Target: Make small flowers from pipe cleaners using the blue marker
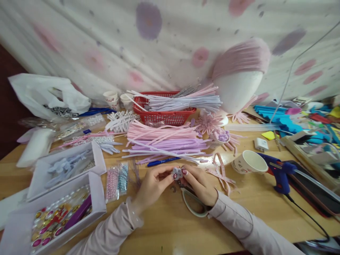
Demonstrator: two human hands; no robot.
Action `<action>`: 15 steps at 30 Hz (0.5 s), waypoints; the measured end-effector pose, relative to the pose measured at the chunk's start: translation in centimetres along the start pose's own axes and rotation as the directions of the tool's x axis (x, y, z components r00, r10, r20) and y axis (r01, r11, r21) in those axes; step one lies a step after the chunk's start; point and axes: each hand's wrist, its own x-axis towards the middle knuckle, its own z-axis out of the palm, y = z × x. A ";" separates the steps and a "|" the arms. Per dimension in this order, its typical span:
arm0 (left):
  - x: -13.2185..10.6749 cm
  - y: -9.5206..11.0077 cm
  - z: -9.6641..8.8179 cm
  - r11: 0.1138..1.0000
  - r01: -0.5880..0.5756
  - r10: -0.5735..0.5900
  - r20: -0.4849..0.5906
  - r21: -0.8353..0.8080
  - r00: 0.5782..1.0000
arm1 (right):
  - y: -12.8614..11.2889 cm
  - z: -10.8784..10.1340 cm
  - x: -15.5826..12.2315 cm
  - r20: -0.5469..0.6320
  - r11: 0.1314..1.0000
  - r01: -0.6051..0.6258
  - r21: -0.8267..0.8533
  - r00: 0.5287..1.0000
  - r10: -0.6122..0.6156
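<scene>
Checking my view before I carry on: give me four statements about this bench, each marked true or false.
1. The left hand and right hand both have fingers on a small pale piece. True.
2. The blue glue gun lies left of the paper cup nearest it. False: it lies right of that cup.
3. The red basket has fuzzy stems in it. True.
4. The blue pen lies inside a white box. False: it lies beyond the hands.

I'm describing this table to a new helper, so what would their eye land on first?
Probably the white head in its pink cap, at the back of the table, right of centre. Then the red basket of pipe cleaners just left of it. Nearer, the left hand and right hand hold a small pale piece between them.
</scene>
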 end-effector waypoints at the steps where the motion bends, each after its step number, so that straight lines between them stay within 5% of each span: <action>1: 0.0 0.0 0.0 0.999 -0.029 0.029 -0.001 0.035 1.000 | -0.1 0.1 0.1 0.012 1.000 0.003 0.008 1.000 -0.003; 6: -0.3 0.2 0.2 0.991 -0.081 0.079 0.026 0.103 0.997 | -0.4 0.2 0.3 0.020 1.000 0.012 0.014 1.000 -0.012; 15: -0.3 0.7 0.8 0.991 0.100 -0.102 -0.026 -0.085 0.994 | -0.7 0.4 0.3 -0.048 0.993 -0.066 0.100 0.996 0.071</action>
